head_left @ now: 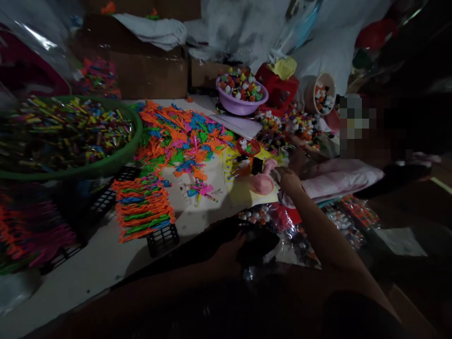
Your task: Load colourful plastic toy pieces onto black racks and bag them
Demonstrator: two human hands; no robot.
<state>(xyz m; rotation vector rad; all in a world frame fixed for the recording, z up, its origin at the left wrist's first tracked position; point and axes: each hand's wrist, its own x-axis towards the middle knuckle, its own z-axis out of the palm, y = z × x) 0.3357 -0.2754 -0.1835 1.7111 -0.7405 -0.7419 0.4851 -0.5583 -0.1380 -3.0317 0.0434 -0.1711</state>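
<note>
My right hand (292,182) reaches over the right side of the work surface, its fingers closed. What they hold, if anything, is too dark to make out. Just left of it are a pink ridged round piece (263,184) and a small pink piece (270,165). Low in the middle, my left hand (231,250) lies in deep shadow beside a black shape; its fingers are hard to see. A small pile of pink, blue and yellow plastic pieces (202,190) rests on the pale board, and a red dish (248,146) holds a white figure.
A co-worker's pale sleeve (342,179) crosses beside my right forearm. Orange, green and blue plastic pieces (183,132) are heaped behind, with stacked rows (143,207) nearer. A green tub (136,136) stands left; a purple basin (242,107) and red stool (278,89) stand behind.
</note>
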